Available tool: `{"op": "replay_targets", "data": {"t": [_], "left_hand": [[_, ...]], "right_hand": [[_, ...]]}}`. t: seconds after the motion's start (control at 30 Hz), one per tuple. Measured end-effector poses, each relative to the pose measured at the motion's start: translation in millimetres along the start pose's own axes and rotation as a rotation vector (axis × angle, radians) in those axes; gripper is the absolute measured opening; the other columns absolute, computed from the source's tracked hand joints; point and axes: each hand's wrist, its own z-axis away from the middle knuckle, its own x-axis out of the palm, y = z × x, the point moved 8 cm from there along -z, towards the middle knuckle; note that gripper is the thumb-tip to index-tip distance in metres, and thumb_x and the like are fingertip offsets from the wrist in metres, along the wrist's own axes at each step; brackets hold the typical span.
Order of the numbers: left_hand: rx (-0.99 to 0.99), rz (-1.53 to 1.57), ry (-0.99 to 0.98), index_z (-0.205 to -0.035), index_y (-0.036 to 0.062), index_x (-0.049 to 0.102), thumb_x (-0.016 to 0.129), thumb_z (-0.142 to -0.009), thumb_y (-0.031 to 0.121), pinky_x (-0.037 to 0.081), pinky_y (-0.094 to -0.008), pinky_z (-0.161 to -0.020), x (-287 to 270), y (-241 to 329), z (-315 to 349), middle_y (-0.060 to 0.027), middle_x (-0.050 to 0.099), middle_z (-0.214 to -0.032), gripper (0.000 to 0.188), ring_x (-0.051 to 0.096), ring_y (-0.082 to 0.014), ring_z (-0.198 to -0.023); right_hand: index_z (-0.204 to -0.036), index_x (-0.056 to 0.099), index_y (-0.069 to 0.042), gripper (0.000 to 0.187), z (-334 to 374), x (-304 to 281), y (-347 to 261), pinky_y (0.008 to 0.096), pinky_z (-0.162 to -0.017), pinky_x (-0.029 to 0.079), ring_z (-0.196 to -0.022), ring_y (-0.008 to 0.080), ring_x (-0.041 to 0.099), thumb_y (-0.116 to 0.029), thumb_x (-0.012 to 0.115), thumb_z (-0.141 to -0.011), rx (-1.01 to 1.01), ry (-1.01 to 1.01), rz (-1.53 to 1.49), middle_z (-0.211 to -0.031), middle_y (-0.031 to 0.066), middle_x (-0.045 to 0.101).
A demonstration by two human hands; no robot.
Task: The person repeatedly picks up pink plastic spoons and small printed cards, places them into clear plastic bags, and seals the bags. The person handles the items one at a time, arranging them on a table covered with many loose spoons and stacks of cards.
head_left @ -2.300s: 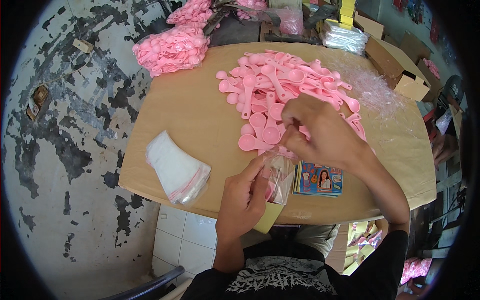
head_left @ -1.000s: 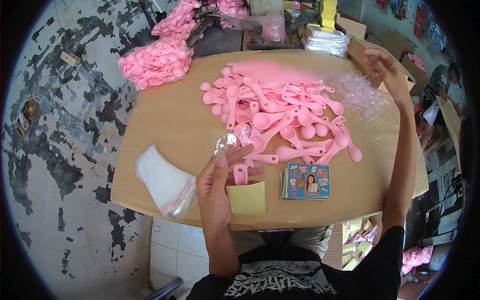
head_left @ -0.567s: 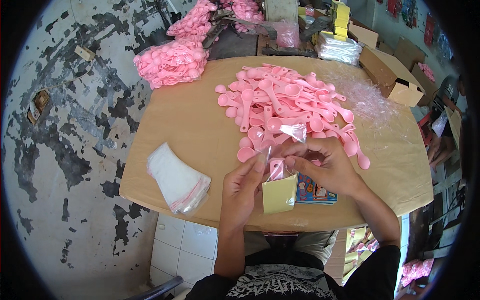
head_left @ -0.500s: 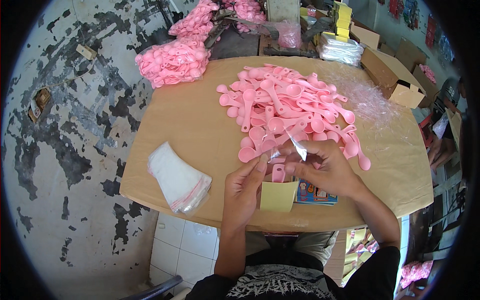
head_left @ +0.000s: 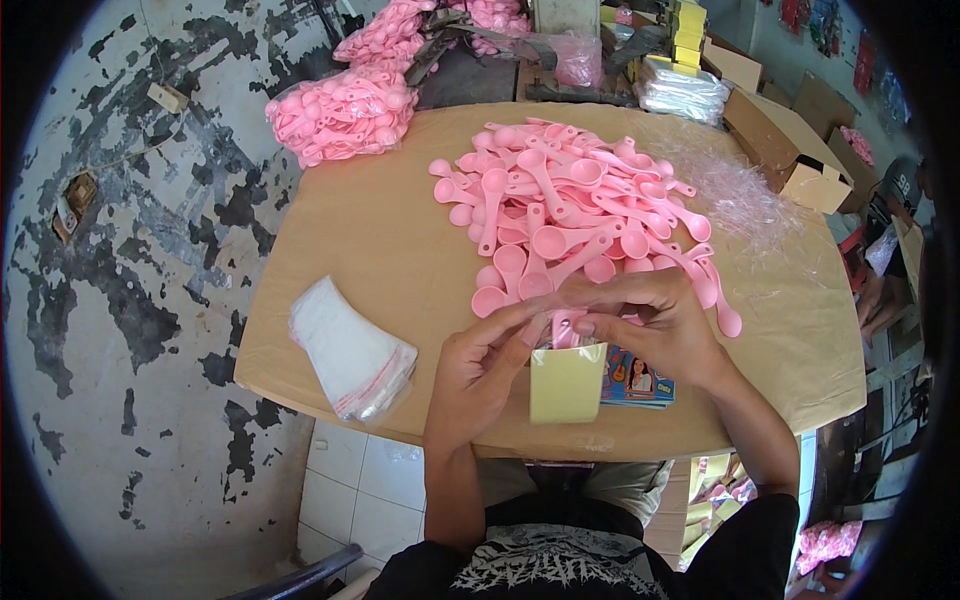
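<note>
While both forearms are reaching up over the near edge of the table (head_left: 330,230), we are seeing the two hands facing each other, thumbs turned inward. Our left hand (head_left: 480,375) is standing on the packet's left, its wrist almost straight, its thumb pointing up and its index finger stretching across toward the other side. Our right hand (head_left: 665,325) is coming in from the right with a bent wrist, its index finger arching over the top and its thumb resting close beside the pink handle. Neither palm is spreading wide: both are half-curled, and we are pinching the small packet (head_left: 567,372) by its upper end between thumbs and fingers, though the exact grip is hiding behind the knuckles.

And look at that packet! It is hanging upright above the near part of the table, showing a plain pale yellow panel (head_left: 565,398) toward us, smooth and squarish, with a shiny strip catching light along its top edge. Just above that, a pink handle (head_left: 566,328) is poking up between the thumbs.

Right behind the packet, a stack of blue picture cards (head_left: 640,385) is peeking out, partly covered. Beyond the fingers, a heap of pink spoons (head_left: 575,190) is sprawling, and over to the left a fanned stack of clear sleeves (head_left: 352,345) is lying flat.
</note>
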Motion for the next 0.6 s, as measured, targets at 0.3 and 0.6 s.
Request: {"op": "replay_targets", "data": {"t": [0.3,0.6], "left_hand": [[0.155,-0.1,-0.094,-0.114,-0.0042,0.062,0.043,-0.095,-0.01,0.047,-0.0221,-0.081,-2.7,10.4,-0.4,-0.0078,0.069,-0.102,0.028,0.06,-0.0078,-0.093],[0.174,-0.196,-0.071,-0.098,-0.0001,0.059,0.056,-0.092,-0.004,0.048,-0.0233,-0.068,-11.3,1.2,-1.1,-0.0101,0.067,-0.086,0.008,0.061,-0.0076,-0.077]], "right_hand": [[-0.092,0.075,-0.002,0.034,-0.7,-5.9,-10.7,0.0346,-0.079,0.054,-0.084,0.0245,0.069,0.013,0.056,-0.068,-0.373,-0.153,0.205,-0.09,0.0096,0.073],[-0.083,0.073,-0.003,0.03,-0.4,-3.9,-12.8,0.0382,-0.083,0.054,-0.089,0.0265,0.068,0.011,0.053,-0.066,-0.377,-0.134,0.288,-0.086,0.0072,0.073]]}}
